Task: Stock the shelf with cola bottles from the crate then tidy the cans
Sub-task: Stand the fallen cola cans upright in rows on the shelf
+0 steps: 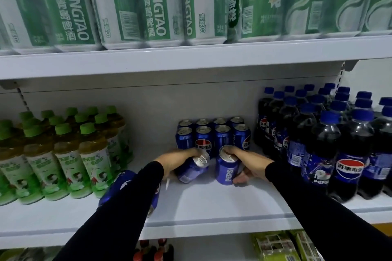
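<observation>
Shelf (212, 203): a white board, the landmark for everything below; a second white board runs above it.
Beer cans (152, 4): a row on the upper board, green and white, upright, reading TSINGTAO with Chinese characters; further right, green cans with other Chinese lettering, blurred.
Cola bottles (347, 154): a packed block at the right end of the shelf, upright, blue caps, dark drink, blue wraps with the Pepsi roundel, Chinese characters and PEPSI.
Tea bottles (63, 154): rows at the left end of the shelf, upright, green caps, yellow-green drink, pale green labels too blurred to read.
Standing cans (212, 135): two rows of four blue Pepsi cans at the back middle of the shelf, upright, tops up; one shows the roundel with Chinese characters.
Lying can (125, 186): a blue can near the front of the shelf, left of centre, mostly hidden under the left sleeve; it looks to lie on its side.
Left hand (180, 160): fingers curled over the top rim of the tilted can (192, 168), gripping it; that can is blue, just in front of the standing cans, its long axis leaning with the top up and to the right.
Right hand (246, 165): fingers over the lid and thumb at the base, gripping the upright can (226, 168); that can stands nearly vertical on the shelf beside the tilted one, PEPSI reading along its side.
</observation>
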